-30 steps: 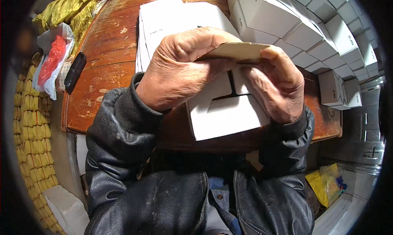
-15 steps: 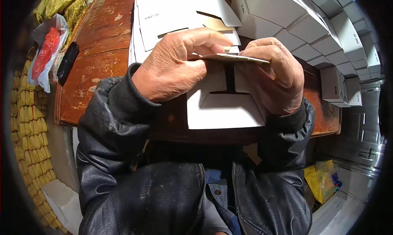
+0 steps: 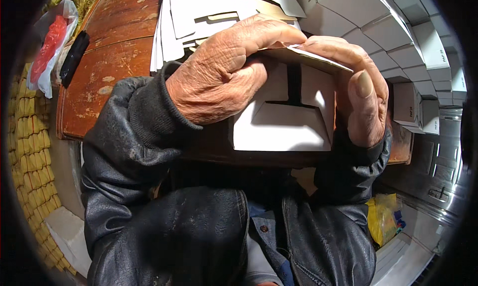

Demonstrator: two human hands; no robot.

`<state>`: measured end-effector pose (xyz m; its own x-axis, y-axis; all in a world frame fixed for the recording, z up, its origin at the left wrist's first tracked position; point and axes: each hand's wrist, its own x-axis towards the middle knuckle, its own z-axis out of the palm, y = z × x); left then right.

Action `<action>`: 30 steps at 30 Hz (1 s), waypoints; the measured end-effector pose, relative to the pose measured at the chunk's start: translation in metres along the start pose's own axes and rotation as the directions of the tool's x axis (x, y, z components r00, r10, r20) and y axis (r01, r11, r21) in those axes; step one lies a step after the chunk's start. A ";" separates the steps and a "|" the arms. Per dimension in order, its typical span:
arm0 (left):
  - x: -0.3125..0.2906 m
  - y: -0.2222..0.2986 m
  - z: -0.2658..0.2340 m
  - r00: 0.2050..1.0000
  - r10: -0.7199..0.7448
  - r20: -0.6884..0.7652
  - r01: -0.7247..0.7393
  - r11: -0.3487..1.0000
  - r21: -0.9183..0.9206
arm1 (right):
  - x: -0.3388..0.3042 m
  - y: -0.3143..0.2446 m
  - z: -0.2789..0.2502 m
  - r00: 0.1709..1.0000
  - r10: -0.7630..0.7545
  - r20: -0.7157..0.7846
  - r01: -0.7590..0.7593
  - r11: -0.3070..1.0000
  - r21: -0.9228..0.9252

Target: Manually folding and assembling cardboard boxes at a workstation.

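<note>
The left hand (image 3: 221,69) is arching over the upper end of a white carton (image 3: 286,131), its fingers reaching along the edge of a raised flap (image 3: 321,62) and its thumb bending below them; whether it is truly pinching the board cannot be told. The right hand (image 3: 366,87) is curving loosely, its fingers lying over the same flap, its thumb standing apart. The carton is sitting below and between both hands, near the table's close edge.

The flap may be at risk of creasing off its line or buckling, should one hand be bending it harder than the other. The carton could also be sliding off the near edge if the palms were pressing toward the body, since nothing visible is bracing that side.

The carton is showing a bright white near panel, partly shaded, with a dark gap running up from a crosswise slit; the flap is turning a dull tan side outward.

Beyond the left hand, flat white sheets (image 3: 209,4) are lying on the worn reddish table (image 3: 119,42), and a black case (image 3: 74,58) is resting farther left. Past the right hand, white boxes (image 3: 368,34) are standing in stacks.
</note>
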<state>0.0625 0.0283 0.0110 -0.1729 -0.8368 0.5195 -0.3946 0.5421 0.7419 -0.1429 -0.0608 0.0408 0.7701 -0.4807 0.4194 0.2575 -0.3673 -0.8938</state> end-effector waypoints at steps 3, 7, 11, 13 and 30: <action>0.002 -0.001 0.001 1.000 0.004 0.006 -0.004 1.000 0.015 | -0.001 -0.009 -0.001 0.993 0.113 -0.031 -0.116 0.985 -0.131; 0.000 -0.003 -0.001 0.999 -0.010 0.031 0.012 0.998 -0.069 | 0.000 -0.018 0.002 0.985 0.172 -0.012 -0.171 0.967 -0.187; -0.011 0.006 -0.010 0.990 -0.129 0.053 0.137 0.976 -0.172 | 0.000 -0.006 -0.001 0.988 0.143 0.054 -0.136 0.983 -0.127; -0.016 0.005 -0.015 0.987 -0.150 0.056 0.158 0.966 -0.203 | 0.000 -0.004 -0.007 0.988 0.135 0.080 -0.125 0.986 -0.113; -0.030 0.003 -0.010 0.983 0.033 0.179 -0.046 0.997 0.069 | 0.000 -0.004 0.000 0.974 0.063 0.217 0.038 0.901 -0.433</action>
<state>0.0755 0.0564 0.0020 -0.3445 -0.8185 0.4598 -0.4478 0.5737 0.6858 -0.1445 -0.0593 0.0447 0.8930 -0.3186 0.3178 0.0088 -0.6936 -0.7203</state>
